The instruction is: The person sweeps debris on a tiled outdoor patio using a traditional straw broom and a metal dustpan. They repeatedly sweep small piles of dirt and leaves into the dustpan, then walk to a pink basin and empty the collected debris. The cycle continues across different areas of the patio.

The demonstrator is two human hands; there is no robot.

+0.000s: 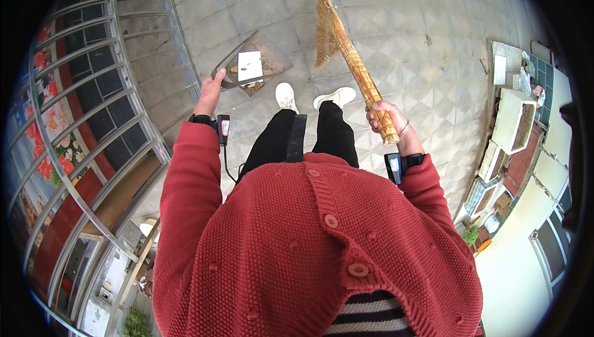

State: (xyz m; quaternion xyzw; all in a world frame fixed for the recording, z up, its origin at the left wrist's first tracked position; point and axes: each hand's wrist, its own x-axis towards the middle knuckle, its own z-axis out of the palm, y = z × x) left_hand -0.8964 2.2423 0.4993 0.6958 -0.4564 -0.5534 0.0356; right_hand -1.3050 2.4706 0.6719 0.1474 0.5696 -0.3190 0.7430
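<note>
My left hand [211, 93] grips the flat dark strap handle [242, 82] of a metal dustpan [280, 62], out ahead and to the left. In the dustpan lies a white sheet or card [250, 62] with dark marks, along with dry leaves and debris [267, 62]. Whether the pan touches the ground is hard to tell. My right hand [393, 118] is closed around the butt end of a straw broom [353, 61] with a bound, ringed handle. Its fanned bristles [326, 33] point away from me and to the left.
I stand on grey paving tiles [385, 40] in white shoes [285, 96]. Along the left runs a metal railing or frame [118, 52], with a floral panel [55, 119] behind it. White planter boxes [513, 119] and assorted objects line the wall on the right.
</note>
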